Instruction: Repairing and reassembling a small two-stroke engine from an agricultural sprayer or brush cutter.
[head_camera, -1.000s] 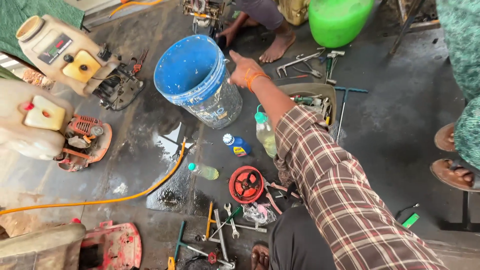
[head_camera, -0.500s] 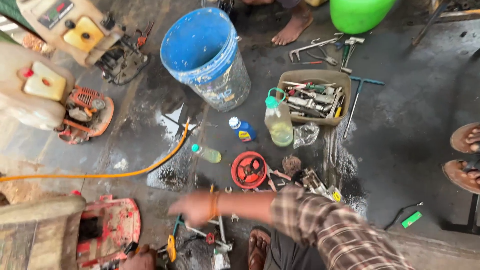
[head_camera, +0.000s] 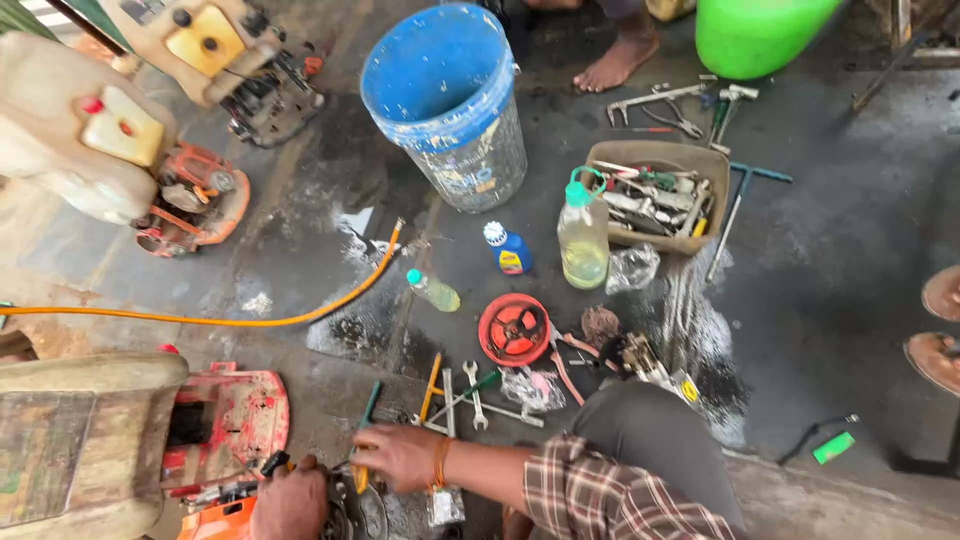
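- We look down at a wet, oil-stained workshop floor crowded with tools and small engine parts.
- Our right hand, in a plaid sleeve, is curled around a yellow-handled tool at the bottom edge, its tip buried in a dark engine part.
- Our left hand rests on that same part beside an orange housing; we cannot tell whether its fingers grip or only press.
- Just above the right hand lie loose wrenches and a red round cover; a slip of the tool could scatter them.
- The floor looks slick, so we judge the engine part could slide under pressure and the tool could jab the steadying left hand.
- A small green-capped bottle lies on its side and a taller bottle of yellowish liquid stands near a tray of tools; a knock could spill more fluid.
- An orange hose crosses the floor, and another person's bare foot rests by a blue-rimmed bucket: both trip hazards.
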